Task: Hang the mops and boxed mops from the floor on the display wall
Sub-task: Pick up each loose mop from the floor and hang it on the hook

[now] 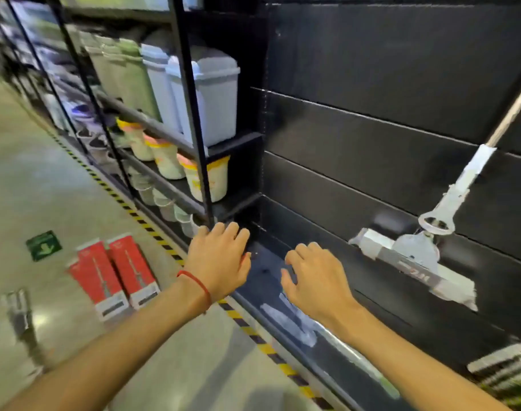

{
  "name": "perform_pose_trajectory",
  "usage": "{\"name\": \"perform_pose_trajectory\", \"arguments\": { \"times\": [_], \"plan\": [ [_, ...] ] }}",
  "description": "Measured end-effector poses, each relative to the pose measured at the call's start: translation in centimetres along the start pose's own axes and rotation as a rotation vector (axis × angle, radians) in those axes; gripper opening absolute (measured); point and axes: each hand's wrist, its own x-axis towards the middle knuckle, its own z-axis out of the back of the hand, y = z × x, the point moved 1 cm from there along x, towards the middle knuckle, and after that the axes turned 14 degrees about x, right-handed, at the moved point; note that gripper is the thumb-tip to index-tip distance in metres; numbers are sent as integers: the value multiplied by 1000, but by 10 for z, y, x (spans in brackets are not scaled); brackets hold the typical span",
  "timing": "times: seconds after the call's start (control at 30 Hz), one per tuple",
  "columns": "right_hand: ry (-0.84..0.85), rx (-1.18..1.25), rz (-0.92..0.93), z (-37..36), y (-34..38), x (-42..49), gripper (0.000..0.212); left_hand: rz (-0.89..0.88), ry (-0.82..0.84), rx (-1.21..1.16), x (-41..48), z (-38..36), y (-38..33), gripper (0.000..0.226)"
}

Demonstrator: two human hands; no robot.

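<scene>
I saw the left boxed mop (96, 281) and the right boxed mop (132, 269), both red with pale ends, lying flat and touching side by side on the floor (54, 185), to the left of my left hand (217, 259). A white flat-head mop (413, 262) hung against the black slatted display wall (371, 129), to the right of my right hand (315, 280). Its head was tilted and its pole slanted up to the right. Under that hand lay a plastic-wrapped pole (297, 320), too blurred to identify.

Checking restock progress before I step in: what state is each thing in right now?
Left hand: open, empty.
Right hand: open, empty.
Red boxes: lying on the floor, not hung.
Mop: up on the wall, handle tilted.
Wrapped item: lying at the wall's foot, below the right hand.
</scene>
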Motion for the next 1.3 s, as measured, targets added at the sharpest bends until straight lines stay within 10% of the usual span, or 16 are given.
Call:
{"name": "perform_pose_trajectory", "arguments": {
  "times": [0.4, 1.3],
  "plan": [
    [314, 198, 228, -100, 211, -77, 33, 329, 489, -20, -290, -30, 83, 40],
    [501, 533, 476, -346, 767, 15, 28, 680, 666, -13, -675, -143, 511, 36]
  ]
}}
